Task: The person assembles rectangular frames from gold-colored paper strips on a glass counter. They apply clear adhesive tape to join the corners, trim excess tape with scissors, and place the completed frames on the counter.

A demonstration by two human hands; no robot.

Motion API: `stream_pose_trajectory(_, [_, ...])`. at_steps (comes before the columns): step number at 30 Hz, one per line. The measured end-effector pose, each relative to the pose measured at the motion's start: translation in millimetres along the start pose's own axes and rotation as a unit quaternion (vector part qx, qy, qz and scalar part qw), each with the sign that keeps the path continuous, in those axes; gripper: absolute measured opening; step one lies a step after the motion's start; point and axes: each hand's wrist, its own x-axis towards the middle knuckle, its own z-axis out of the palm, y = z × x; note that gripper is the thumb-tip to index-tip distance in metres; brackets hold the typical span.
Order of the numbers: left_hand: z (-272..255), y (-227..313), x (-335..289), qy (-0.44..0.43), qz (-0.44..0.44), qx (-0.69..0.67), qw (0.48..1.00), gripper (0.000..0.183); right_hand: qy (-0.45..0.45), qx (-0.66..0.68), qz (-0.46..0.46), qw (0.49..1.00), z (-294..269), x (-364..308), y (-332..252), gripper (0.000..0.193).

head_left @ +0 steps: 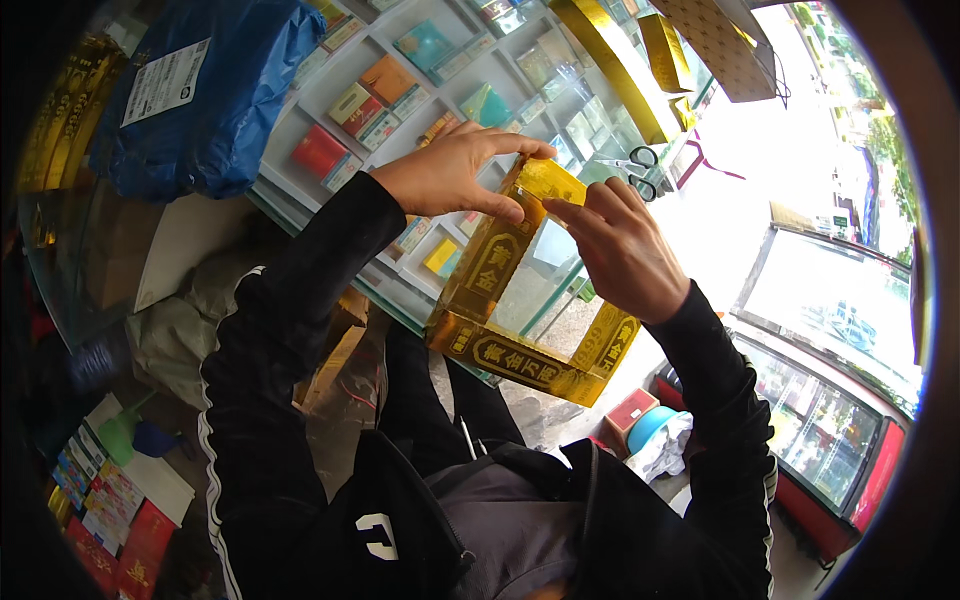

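A four-sided frame of shiny gold printed cardboard (515, 358) stands tilted over the near edge of the glass counter, with an open middle. My left hand (448, 172) grips its upper left corner, thumb on the near side and fingers over the top. On the upper bar, my right hand (630, 245) presses with the index finger and thumb, its other fingers curled; part of the grip is hidden behind the knuckles. Scissors with black handles (643, 172) lie on the counter just beyond the right hand.
The glass counter (375, 290) shows small coloured packs below it. A blue wrapped parcel (225, 105) rests at its left. Long gold cardboard pieces (615, 65) lie at the far side. A red-framed glass case (815, 410) and a blue basin (650, 428) stand at right.
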Motion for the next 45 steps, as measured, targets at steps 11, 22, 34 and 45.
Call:
stream_pose_trajectory(11, [-1.8,2.4,-0.2,0.006,-0.005,-0.010,1.000,0.070,-0.016,-0.152,0.023,0.988,7.8,-2.9,-17.2,0.050])
stream_pose_trajectory(22, [19.4,22.1,5.6,0.125,-0.079,0.019,0.989,0.041,0.033,0.009,0.095,0.995,20.8,-16.8,-12.0,0.056])
stream_pose_trajectory(34, [54.9,14.0,17.3,0.264,-0.103,0.150,0.947,0.033,0.038,0.040,0.219,0.974,78.4,-35.6,25.7,0.044])
stream_pose_trajectory(45, [32.7,45.4,64.1,0.131,-0.052,0.205,0.969,0.017,0.193,0.154,0.362,0.899,104.8,-31.1,-39.1,0.039])
